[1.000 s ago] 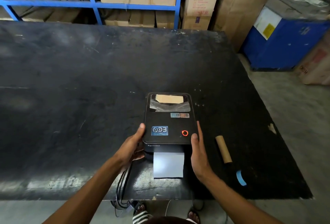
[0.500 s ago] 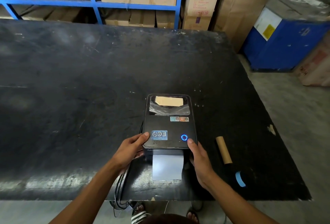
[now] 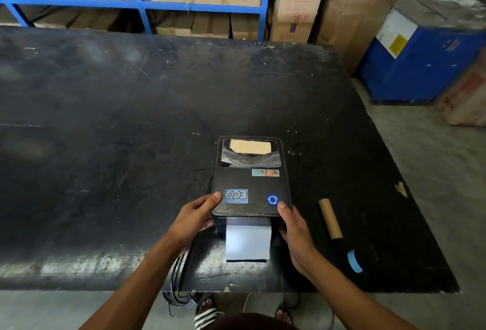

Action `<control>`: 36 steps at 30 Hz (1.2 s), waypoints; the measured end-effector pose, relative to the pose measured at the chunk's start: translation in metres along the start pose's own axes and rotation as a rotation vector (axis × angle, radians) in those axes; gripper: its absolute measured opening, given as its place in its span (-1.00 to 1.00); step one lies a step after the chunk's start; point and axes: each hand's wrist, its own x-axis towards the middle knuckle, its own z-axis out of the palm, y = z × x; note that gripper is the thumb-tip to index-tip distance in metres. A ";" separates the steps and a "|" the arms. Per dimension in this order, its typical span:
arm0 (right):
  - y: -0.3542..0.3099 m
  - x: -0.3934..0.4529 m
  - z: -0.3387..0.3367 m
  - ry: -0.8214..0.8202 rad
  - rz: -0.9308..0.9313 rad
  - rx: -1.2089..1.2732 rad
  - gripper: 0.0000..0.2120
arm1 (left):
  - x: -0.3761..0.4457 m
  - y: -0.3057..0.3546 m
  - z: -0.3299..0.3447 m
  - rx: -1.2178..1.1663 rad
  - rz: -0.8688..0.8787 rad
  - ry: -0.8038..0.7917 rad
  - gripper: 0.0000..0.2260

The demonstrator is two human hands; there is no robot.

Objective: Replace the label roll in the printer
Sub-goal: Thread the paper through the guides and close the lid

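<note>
Both hands clasped on the printer [image 3: 251, 180]'s near corners: left hand [image 3: 193, 220] curled round its left edge, right hand [image 3: 294, 227] round the right, thumb beside the blue-lit button [image 3: 272, 200]. Probably steadying the shut lid. Label strip [image 3: 248, 241] feeding out between the hands. Empty cardboard core [image 3: 330, 218] discarded just right of the right hand on the desk [image 3: 105, 132].

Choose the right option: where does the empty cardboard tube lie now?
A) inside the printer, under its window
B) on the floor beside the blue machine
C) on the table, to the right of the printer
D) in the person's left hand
C: the cardboard tube lies flat on the black table, to the right of the printer, apart from both hands.
</note>
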 end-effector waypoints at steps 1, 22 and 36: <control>0.000 0.000 0.000 0.000 0.002 0.000 -0.53 | 0.000 0.000 0.000 -0.002 -0.001 0.002 -0.48; -0.005 -0.005 0.004 -0.013 0.018 -0.005 -0.52 | -0.003 -0.016 0.008 -0.139 0.017 -0.071 -0.65; -0.007 -0.006 0.003 -0.036 0.004 -0.017 -0.56 | 0.000 -0.025 0.007 -0.133 0.006 -0.059 -0.61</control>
